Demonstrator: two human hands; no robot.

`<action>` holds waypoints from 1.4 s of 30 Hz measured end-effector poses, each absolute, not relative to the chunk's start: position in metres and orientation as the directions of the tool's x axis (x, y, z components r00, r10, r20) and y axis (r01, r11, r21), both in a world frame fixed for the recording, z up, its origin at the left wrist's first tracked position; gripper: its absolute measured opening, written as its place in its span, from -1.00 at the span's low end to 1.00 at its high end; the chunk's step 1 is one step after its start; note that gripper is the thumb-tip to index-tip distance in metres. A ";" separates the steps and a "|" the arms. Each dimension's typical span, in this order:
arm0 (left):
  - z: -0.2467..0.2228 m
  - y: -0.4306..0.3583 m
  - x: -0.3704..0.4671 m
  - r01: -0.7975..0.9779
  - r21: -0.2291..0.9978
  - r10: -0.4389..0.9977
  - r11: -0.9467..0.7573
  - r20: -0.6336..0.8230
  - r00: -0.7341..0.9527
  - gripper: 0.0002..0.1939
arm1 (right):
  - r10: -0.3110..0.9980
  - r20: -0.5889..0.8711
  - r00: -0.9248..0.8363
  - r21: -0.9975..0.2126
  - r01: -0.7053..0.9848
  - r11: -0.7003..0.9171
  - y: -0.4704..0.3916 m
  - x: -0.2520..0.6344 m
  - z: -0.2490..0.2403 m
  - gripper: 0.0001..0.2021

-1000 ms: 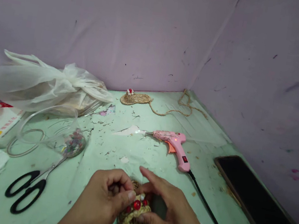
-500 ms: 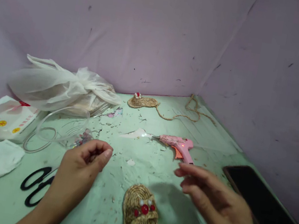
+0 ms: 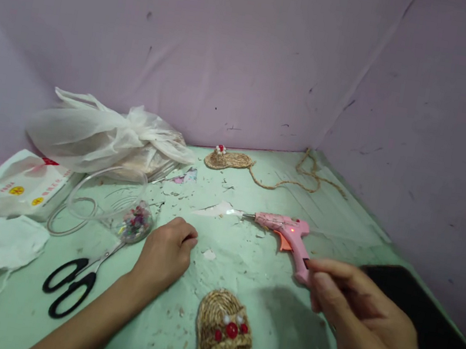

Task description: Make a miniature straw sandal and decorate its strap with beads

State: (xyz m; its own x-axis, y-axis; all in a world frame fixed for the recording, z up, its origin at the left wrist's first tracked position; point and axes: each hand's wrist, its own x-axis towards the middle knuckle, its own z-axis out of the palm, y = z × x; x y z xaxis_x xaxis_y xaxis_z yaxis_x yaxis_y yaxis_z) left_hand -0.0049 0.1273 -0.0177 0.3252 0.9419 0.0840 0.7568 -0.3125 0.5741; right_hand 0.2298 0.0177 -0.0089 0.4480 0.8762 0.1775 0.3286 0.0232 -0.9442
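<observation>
My left hand (image 3: 167,250) rests on the table with its fingers curled in; whatever they may hold is hidden. My right hand (image 3: 362,327) has thumb and forefinger drawn together at the lower end of a pink glue gun's handle (image 3: 301,264). Whether they touch the handle or pinch something small does not show. The glue gun lies on its side, nozzle to the left, a small light glowing on it. Between my hands, near the front edge, lies a woven straw-rope slipper (image 3: 223,310) with red and white beads across its strap.
Black-handled scissors (image 3: 72,293) and a container of coloured beads (image 3: 135,224) lie left of my left hand. Behind are a tied plastic bag (image 3: 109,139), a second beaded slipper (image 3: 230,161) and loose rope (image 3: 282,184). A dark phone-like slab (image 3: 426,326) lies at right.
My left hand has turned over and come down onto the table, a little to the right. My right hand has moved right and lower, its fingers closing together beside the glue gun's handle.
</observation>
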 end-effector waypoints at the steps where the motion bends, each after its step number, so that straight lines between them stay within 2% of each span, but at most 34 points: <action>1: -0.018 0.127 -0.004 0.748 0.581 0.939 -0.322 0.096 0.330 -0.85 | 0.875 0.160 0.457 -0.949 0.316 0.008 0.019 0.229 -0.007 -0.84; 2: -0.018 0.127 -0.004 0.724 0.618 0.944 -0.305 0.097 0.315 -0.87 | 0.873 0.141 0.468 -0.955 0.297 -0.005 0.021 0.229 -0.005 -0.81; 4: -0.010 0.122 -0.003 0.578 0.803 0.972 -0.142 0.003 0.235 -0.92 | 0.867 0.114 0.484 -0.969 0.245 -0.009 0.023 0.230 -0.003 -0.83; 5: -0.004 0.118 -0.002 0.426 0.905 0.974 0.005 -0.100 0.202 -0.92 | 0.870 0.103 0.482 -0.975 0.220 -0.007 0.024 0.231 -0.002 -0.83; 6: 0.004 0.113 -0.001 0.231 0.956 0.953 0.179 -0.227 0.202 -0.89 | 0.874 0.100 0.475 -0.978 0.207 0.000 0.025 0.231 0.000 -0.84; 8: 0.021 0.102 0.001 -0.091 0.894 0.870 0.438 -0.397 0.292 -0.79 | 0.898 0.128 0.421 -0.971 0.239 0.026 0.026 0.227 0.006 -0.85; 11: 0.041 0.086 0.002 -0.263 0.766 0.784 0.587 -0.455 0.423 -0.72 | 0.943 0.208 0.259 -0.929 0.355 0.107 0.028 0.211 0.023 -0.84; 15: 0.049 0.073 0.000 -0.296 0.749 0.768 0.593 -0.415 0.488 -0.72 | 0.958 0.280 0.058 -0.881 0.412 0.232 0.035 0.183 0.044 -0.84; 19: 0.047 0.067 -0.001 -0.293 0.791 0.807 0.538 -0.381 0.451 -0.69 | 0.906 0.422 -0.040 -0.814 0.422 0.398 0.041 0.160 0.047 -0.88; 22: 0.044 0.066 -0.001 -0.274 0.810 0.821 0.518 -0.379 0.428 -0.64 | 0.880 0.462 -0.109 -0.797 0.383 0.466 0.044 0.150 0.041 -0.86; 31: 0.033 0.070 0.001 -0.182 0.855 0.831 0.486 -0.386 0.401 -0.57 | 0.870 0.486 -0.084 -0.809 0.335 0.484 0.048 0.148 0.029 -0.89; 35: 0.035 0.069 0.000 -0.082 0.922 0.885 0.379 -0.335 0.324 -0.55 | 0.869 0.486 -0.088 -0.796 0.366 0.482 0.048 0.149 0.028 -0.92; 39: 0.038 0.071 -0.003 0.021 0.956 0.907 0.292 -0.284 0.310 -0.59 | 0.880 0.463 -0.104 -0.791 0.400 0.463 0.046 0.150 0.027 -0.92; 42: 0.037 0.073 -0.005 0.007 0.951 0.891 0.309 -0.292 0.347 -0.64 | 0.885 0.449 -0.122 -0.792 0.404 0.458 0.046 0.147 0.026 -0.91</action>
State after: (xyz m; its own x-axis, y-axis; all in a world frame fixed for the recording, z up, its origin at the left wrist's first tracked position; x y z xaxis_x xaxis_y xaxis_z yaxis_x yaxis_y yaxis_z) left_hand -0.0050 0.0730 0.0367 0.3471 0.8913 -0.2919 0.0067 0.3088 0.9511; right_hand 0.1474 0.0462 0.0260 -0.1217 0.8850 0.4494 0.4042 0.4577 -0.7919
